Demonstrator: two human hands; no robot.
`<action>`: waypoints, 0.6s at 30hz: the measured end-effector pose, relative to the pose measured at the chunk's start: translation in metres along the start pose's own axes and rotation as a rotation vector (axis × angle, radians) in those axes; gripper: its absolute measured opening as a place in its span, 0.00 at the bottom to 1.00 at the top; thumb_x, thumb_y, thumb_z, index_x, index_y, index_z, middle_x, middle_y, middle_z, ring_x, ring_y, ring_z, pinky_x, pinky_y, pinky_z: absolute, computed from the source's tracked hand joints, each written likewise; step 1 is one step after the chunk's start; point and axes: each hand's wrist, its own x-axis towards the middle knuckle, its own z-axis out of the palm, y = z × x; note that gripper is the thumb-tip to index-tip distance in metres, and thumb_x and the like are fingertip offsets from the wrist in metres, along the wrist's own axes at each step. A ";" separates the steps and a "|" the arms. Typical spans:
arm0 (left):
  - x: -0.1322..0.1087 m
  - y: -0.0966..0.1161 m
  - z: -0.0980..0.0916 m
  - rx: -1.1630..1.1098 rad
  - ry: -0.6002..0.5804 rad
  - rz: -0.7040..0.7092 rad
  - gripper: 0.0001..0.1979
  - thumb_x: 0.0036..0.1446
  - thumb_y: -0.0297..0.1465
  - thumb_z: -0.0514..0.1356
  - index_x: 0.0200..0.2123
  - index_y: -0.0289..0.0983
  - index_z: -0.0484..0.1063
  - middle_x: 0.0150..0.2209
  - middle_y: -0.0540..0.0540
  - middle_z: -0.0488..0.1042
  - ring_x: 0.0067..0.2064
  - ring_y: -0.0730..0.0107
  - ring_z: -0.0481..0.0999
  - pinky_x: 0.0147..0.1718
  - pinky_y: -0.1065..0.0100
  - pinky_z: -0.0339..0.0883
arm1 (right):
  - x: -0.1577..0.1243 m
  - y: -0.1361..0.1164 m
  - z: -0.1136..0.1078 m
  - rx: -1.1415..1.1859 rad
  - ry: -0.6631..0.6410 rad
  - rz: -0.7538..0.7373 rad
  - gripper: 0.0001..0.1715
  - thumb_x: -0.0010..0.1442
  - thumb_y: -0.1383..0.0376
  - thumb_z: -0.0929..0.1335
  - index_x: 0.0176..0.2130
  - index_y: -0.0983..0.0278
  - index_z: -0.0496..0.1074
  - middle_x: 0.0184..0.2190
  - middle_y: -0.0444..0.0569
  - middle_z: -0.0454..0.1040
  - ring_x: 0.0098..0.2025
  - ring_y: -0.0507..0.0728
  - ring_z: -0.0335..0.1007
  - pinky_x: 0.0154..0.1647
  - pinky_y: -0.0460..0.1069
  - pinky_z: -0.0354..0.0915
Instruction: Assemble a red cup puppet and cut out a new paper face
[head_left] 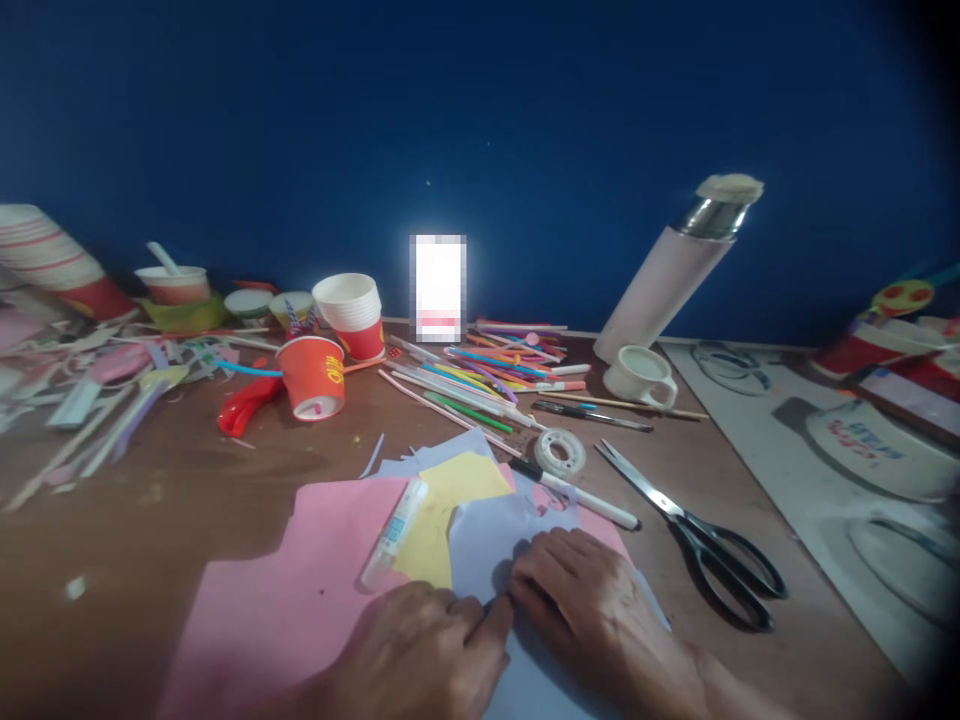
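Observation:
Both hands rest side by side on coloured paper at the lower middle. My left hand [424, 650] has curled fingers, with the thumb beside my right hand. My right hand [581, 595] is closed too, its fingers bent down onto the blue paper [480, 545]. Whatever lies beneath the fingertips is hidden. Pink paper [277, 590] spreads to the left, and yellow paper [461, 475] lies between. A glue stick [393, 535] lies across the pink and yellow sheets. Beyond my right hand are a marker [592, 500] and a tape roll [559, 453].
Black-handled scissors [697, 540] lie open at the right. Coloured straws [472, 380], an orange cup [312, 378], stacked cups [351, 315], a mug [641, 377] and a tall flask [671, 275] stand or lie toward the blue wall. Scraps and straws [120, 390] clutter the left.

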 end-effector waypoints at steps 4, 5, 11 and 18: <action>-0.001 -0.001 0.003 -0.005 0.000 -0.020 0.07 0.52 0.26 0.53 0.35 0.38 0.67 0.21 0.50 0.71 0.21 0.69 0.70 0.21 0.68 0.58 | -0.001 0.001 0.002 -0.010 0.030 -0.015 0.13 0.59 0.71 0.60 0.26 0.63 0.66 0.21 0.46 0.68 0.25 0.53 0.61 0.27 0.48 0.52; -0.002 -0.002 0.002 -0.008 0.006 -0.020 0.05 0.52 0.26 0.53 0.33 0.38 0.66 0.21 0.51 0.70 0.21 0.70 0.70 0.21 0.68 0.57 | -0.001 0.001 0.003 -0.013 0.044 -0.020 0.13 0.59 0.71 0.59 0.25 0.63 0.66 0.21 0.46 0.68 0.24 0.53 0.61 0.27 0.48 0.53; 0.002 -0.021 -0.020 -0.042 0.080 -0.063 0.06 0.57 0.27 0.50 0.35 0.39 0.66 0.24 0.51 0.70 0.26 0.69 0.71 0.29 0.67 0.59 | -0.003 0.003 -0.001 0.104 0.014 0.042 0.09 0.58 0.70 0.61 0.28 0.63 0.67 0.23 0.46 0.70 0.26 0.53 0.64 0.27 0.47 0.56; 0.019 -0.040 -0.042 -0.074 -0.079 -0.414 0.14 0.58 0.41 0.49 0.35 0.38 0.68 0.28 0.47 0.73 0.31 0.63 0.73 0.29 0.67 0.59 | -0.007 0.003 -0.007 0.167 0.007 0.049 0.06 0.59 0.69 0.62 0.33 0.62 0.67 0.26 0.46 0.72 0.28 0.53 0.67 0.30 0.46 0.59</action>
